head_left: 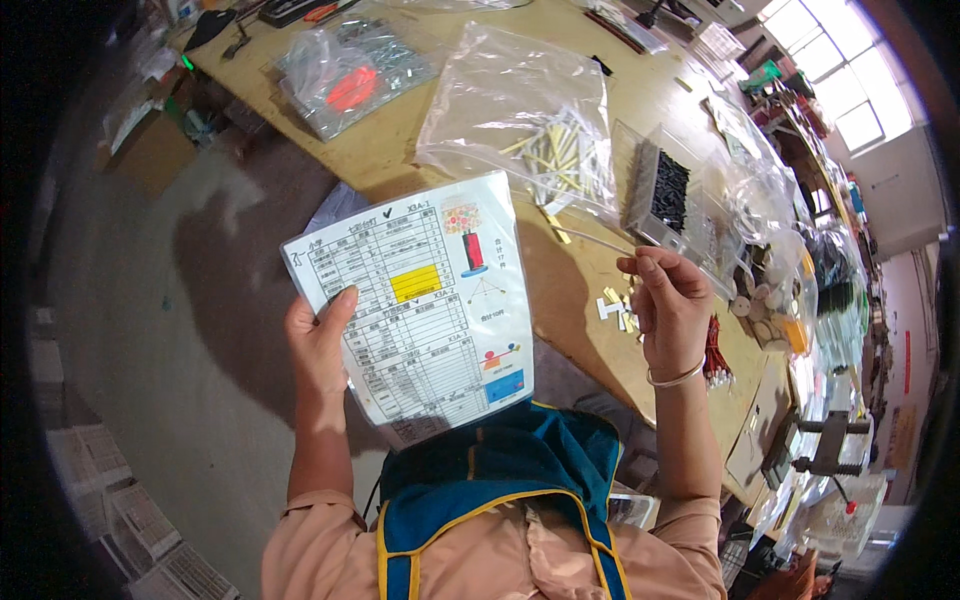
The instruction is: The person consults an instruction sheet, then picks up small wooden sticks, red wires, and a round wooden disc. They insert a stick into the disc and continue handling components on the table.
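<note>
My left hand (325, 330) grips a laminated sheet (430, 320) by its left edge, thumb on top. Printed tables, a yellow-marked block and small coloured pictures cover the sheet, which is tilted in front of my apron. My right hand (670, 295), with a bangle at the wrist, is raised over the table with thumb and fingertips pinched on a thin pale stick (598, 238). The stick points left toward a clear plastic bag (480, 110) of white and yellowish strips (565, 155). Below the right hand lie small white and yellow pieces (617, 308).
A clear box of small black parts (668, 190) stands on the table (400, 165), right of the bag. Another bag with an orange item (350, 90) lies far left. Bagged round parts (775, 300), red wires (715, 350) and a metal clamp-like fixture (835, 442) are at the right.
</note>
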`<state>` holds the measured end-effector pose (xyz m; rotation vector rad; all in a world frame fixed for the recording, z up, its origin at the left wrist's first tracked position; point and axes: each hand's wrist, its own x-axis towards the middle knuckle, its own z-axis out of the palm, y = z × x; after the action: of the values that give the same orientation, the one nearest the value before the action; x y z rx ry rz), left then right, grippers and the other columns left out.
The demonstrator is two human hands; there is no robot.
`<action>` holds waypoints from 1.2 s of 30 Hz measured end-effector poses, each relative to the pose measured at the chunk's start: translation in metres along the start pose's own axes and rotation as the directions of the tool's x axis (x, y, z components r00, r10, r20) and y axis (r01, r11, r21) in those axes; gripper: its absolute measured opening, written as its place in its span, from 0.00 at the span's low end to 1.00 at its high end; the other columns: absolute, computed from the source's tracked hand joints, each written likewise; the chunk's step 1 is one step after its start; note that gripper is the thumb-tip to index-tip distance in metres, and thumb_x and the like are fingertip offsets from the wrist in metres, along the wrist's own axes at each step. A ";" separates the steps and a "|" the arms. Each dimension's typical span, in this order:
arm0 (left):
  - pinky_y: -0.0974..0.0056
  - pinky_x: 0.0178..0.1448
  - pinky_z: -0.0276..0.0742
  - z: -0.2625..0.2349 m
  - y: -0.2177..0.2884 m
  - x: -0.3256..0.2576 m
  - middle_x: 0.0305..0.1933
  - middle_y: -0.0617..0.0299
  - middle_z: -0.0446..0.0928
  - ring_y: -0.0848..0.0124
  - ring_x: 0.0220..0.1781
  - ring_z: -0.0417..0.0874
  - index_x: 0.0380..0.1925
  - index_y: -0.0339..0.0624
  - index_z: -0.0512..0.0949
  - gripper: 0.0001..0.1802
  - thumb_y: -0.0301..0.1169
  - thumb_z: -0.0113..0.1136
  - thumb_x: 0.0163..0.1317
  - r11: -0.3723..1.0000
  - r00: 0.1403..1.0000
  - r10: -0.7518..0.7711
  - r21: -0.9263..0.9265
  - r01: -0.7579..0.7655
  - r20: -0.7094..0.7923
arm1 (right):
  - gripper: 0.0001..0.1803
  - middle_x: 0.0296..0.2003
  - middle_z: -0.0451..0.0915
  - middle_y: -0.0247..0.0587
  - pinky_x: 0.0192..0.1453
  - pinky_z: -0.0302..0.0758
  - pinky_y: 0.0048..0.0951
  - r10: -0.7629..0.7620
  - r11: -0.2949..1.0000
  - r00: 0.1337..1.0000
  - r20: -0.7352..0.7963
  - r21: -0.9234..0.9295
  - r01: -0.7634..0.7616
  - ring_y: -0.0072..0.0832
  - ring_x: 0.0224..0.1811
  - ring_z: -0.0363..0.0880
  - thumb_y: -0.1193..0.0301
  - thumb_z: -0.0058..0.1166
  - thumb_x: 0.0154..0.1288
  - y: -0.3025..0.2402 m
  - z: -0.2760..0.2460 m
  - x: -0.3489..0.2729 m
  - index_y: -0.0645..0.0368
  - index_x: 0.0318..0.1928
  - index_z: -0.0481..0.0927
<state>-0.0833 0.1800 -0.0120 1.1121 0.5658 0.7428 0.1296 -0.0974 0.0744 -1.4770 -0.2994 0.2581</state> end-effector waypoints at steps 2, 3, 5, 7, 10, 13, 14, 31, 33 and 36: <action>0.65 0.52 0.81 0.003 0.000 -0.001 0.47 0.54 0.84 0.71 0.45 0.85 0.52 0.32 0.79 0.15 0.24 0.61 0.66 0.999 0.999 -0.049 0.000 0.049 -0.001 | 0.07 0.35 0.88 0.47 0.15 0.59 0.15 0.049 0.994 0.999 -0.004 0.095 -0.049 0.13 0.13 0.66 0.74 0.60 0.70 -0.001 -0.007 -0.005 0.65 0.44 0.85; 0.65 0.52 0.81 -0.001 0.006 0.001 0.47 0.54 0.85 0.71 0.45 0.85 0.52 0.32 0.79 0.15 0.24 0.61 0.66 1.000 0.999 -0.024 0.016 0.024 0.022 | 0.07 0.35 0.88 0.47 0.16 0.59 0.15 0.077 0.987 0.997 0.001 0.142 -0.076 0.13 0.13 0.66 0.74 0.60 0.70 -0.001 -0.003 -0.008 0.64 0.44 0.85; 0.65 0.52 0.80 0.000 0.010 -0.002 0.47 0.54 0.85 0.72 0.45 0.85 0.51 0.32 0.79 0.14 0.24 0.61 0.66 0.999 0.998 -0.037 0.017 0.037 0.044 | 0.07 0.35 0.88 0.46 0.19 0.64 0.15 0.100 0.982 0.994 -0.048 0.165 -0.091 0.15 0.17 0.70 0.75 0.60 0.69 -0.002 -0.006 -0.015 0.63 0.45 0.85; 0.66 0.48 0.83 0.004 0.011 -0.002 0.46 0.53 0.85 0.72 0.43 0.86 0.49 0.31 0.80 0.13 0.24 0.61 0.67 1.000 0.998 -0.021 0.006 0.021 0.059 | 0.08 0.36 0.88 0.46 0.21 0.69 0.16 0.117 0.975 0.989 -0.085 0.200 -0.098 0.16 0.20 0.74 0.75 0.60 0.69 -0.004 -0.010 -0.021 0.63 0.46 0.85; 0.67 0.46 0.84 0.008 0.012 -0.002 0.46 0.52 0.85 0.72 0.42 0.87 0.49 0.31 0.81 0.12 0.25 0.62 0.67 1.000 0.995 -0.015 -0.014 0.016 0.097 | 0.08 0.37 0.87 0.45 0.29 0.78 0.21 0.088 0.964 0.995 -0.047 0.256 -0.073 0.20 0.27 0.81 0.77 0.60 0.68 -0.010 -0.018 -0.034 0.62 0.47 0.84; 0.67 0.45 0.85 0.017 0.009 -0.008 0.46 0.52 0.85 0.72 0.42 0.87 0.49 0.32 0.81 0.12 0.25 0.62 0.67 1.000 0.989 -0.002 -0.011 0.003 0.149 | 0.08 0.37 0.86 0.45 0.30 0.78 0.22 0.075 0.957 0.995 -0.062 0.284 -0.054 0.21 0.28 0.81 0.79 0.60 0.68 -0.011 -0.033 -0.048 0.62 0.46 0.84; 0.66 0.45 0.85 0.020 0.009 -0.011 0.45 0.52 0.85 0.72 0.42 0.87 0.49 0.32 0.81 0.12 0.25 0.62 0.67 1.000 0.988 -0.001 -0.001 0.001 0.157 | 0.08 0.37 0.86 0.45 0.30 0.78 0.23 0.074 0.951 0.995 -0.070 0.305 -0.049 0.22 0.29 0.81 0.79 0.59 0.68 -0.011 -0.037 -0.052 0.61 0.46 0.83; 0.68 0.45 0.83 0.061 0.007 -0.037 0.45 0.55 0.86 0.75 0.42 0.86 0.49 0.30 0.81 0.12 0.24 0.62 0.67 0.995 0.974 0.004 0.100 -0.028 0.228 | 0.05 0.38 0.84 0.45 0.24 0.62 0.14 -0.422 0.899 0.712 -0.561 -0.158 0.409 0.16 0.23 0.68 0.78 0.56 0.70 0.026 -0.149 -0.143 0.64 0.44 0.79; 0.68 0.46 0.83 0.064 0.005 -0.040 0.45 0.55 0.86 0.75 0.42 0.86 0.49 0.30 0.81 0.12 0.24 0.62 0.67 0.995 0.970 0.002 0.096 -0.026 0.243 | 0.05 0.38 0.84 0.46 0.22 0.60 0.15 -0.495 0.861 0.599 -0.629 -0.260 0.437 0.16 0.22 0.66 0.78 0.56 0.70 0.036 -0.163 -0.152 0.64 0.45 0.79; 0.68 0.46 0.82 0.068 0.002 -0.044 0.45 0.55 0.86 0.75 0.42 0.86 0.49 0.30 0.81 0.12 0.23 0.62 0.67 0.996 0.967 -0.005 0.092 -0.019 0.256 | 0.06 0.41 0.85 0.46 0.23 0.59 0.15 -0.584 0.809 0.508 -0.633 -0.402 0.429 0.15 0.22 0.64 0.80 0.54 0.71 0.050 -0.179 -0.168 0.64 0.46 0.81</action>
<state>-0.0620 0.1065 0.0159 1.2758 0.3800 0.5711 0.0359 -0.3196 0.0054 -1.4881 -0.0818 -0.8907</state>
